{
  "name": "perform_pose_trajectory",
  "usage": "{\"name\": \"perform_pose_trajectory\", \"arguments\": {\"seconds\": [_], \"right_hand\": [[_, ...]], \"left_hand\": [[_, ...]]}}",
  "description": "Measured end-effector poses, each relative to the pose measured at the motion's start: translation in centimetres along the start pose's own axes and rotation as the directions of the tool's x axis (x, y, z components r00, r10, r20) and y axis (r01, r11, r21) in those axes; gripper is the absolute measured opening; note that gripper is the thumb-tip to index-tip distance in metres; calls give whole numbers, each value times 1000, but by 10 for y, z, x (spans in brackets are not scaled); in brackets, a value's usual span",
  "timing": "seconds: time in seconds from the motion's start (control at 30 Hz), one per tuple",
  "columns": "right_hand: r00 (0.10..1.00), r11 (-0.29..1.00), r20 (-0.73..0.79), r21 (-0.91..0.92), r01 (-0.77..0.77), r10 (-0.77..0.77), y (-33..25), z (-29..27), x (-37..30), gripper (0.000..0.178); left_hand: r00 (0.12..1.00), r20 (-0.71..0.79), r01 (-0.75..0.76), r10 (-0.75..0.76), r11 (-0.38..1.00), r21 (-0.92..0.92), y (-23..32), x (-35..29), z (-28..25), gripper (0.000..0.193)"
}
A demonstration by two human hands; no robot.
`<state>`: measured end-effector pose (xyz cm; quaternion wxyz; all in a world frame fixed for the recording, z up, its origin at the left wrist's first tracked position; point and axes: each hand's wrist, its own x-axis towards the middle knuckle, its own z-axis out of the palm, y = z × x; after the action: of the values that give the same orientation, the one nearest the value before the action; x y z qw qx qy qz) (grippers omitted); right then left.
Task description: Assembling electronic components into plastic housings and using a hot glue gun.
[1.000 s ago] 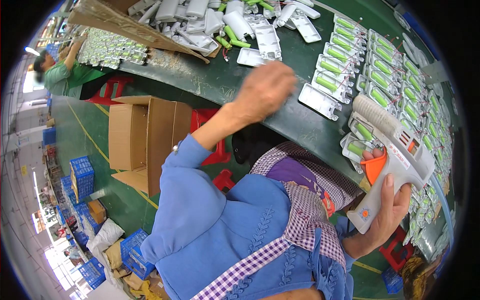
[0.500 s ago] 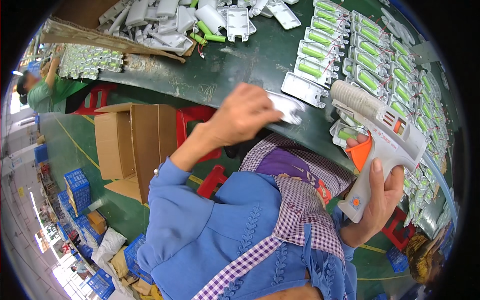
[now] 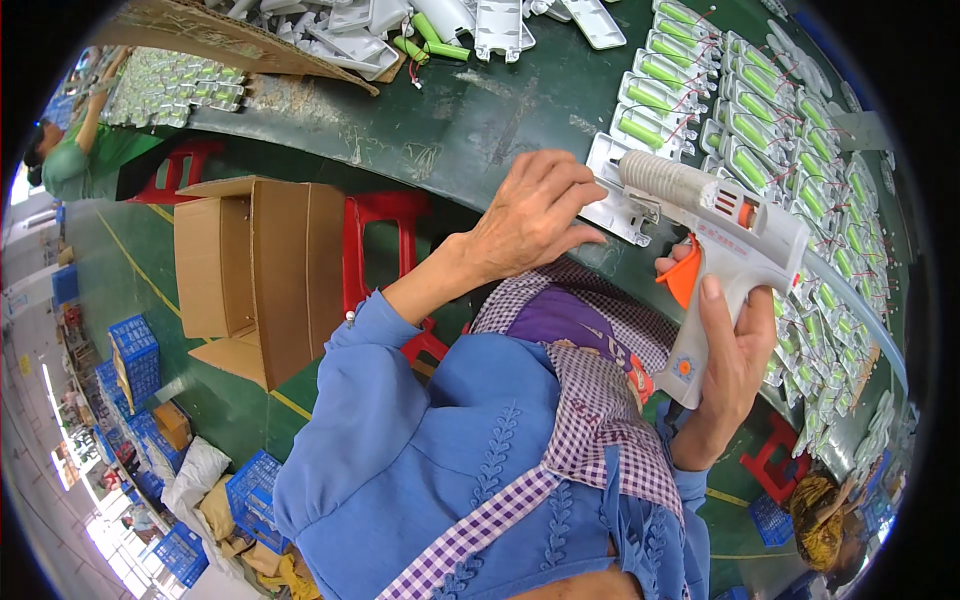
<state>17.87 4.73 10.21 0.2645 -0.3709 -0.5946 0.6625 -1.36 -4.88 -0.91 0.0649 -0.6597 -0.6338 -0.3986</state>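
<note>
My left hand [image 3: 535,215] is at the table edge, thumb and fingers apart, fingertips beside a white plastic casing half [image 3: 618,214] lying on the table. Whether the fingertips touch it is hard to tell. My right hand [image 3: 740,350] is wrapped round the handle of a white hot glue gun [image 3: 745,255], with fingers at its orange trigger [image 3: 683,272]. The gun's ribbed front end is over the casing halves, partly covering them. Behind them runs a column of casing halves, each with a green cylindrical battery [image 3: 640,132] and thin wires.
More battery-filled casings [image 3: 750,165] cover the table's right side. At the far left, a cardboard box [image 3: 250,50] borders a heap of white casings and loose green batteries. An open carton [image 3: 300,285] and red stools [image 3: 385,240] stand below the green table [image 3: 440,130]. Another person works at far left.
The casing half my left hand was carrying is now on the table, and the fingers have spread. My right hand has brought the glue gun left, over the casings. The view has shifted slightly.
</note>
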Motion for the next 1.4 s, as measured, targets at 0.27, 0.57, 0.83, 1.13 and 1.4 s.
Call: {"name": "perform_pose_trajectory", "arguments": {"seconds": [0.27,0.57,0.83,1.13,1.4], "right_hand": [[1000,994,23,-111,-11,14,5,-2,4,35],[998,997,-66,-76,-8,3,2,-16,-1,33],[998,996,-52,-87,-32,28,4,-20,-7,35],[997,1000,-74,19,11,-10,5,-25,-12,45],[998,999,-68,47,-6,9,0,-24,-12,46]], "left_hand": [[997,-50,56,-60,996,-72,-2,-6,6,33],[962,-236,113,-138,987,-119,-13,2,-1,17],[934,-337,212,-113,939,271,-51,29,-38,19],[847,-360,530,-390,576,622,-117,51,-88,26],[845,-431,521,-316,665,534,-139,70,-93,21]]}}
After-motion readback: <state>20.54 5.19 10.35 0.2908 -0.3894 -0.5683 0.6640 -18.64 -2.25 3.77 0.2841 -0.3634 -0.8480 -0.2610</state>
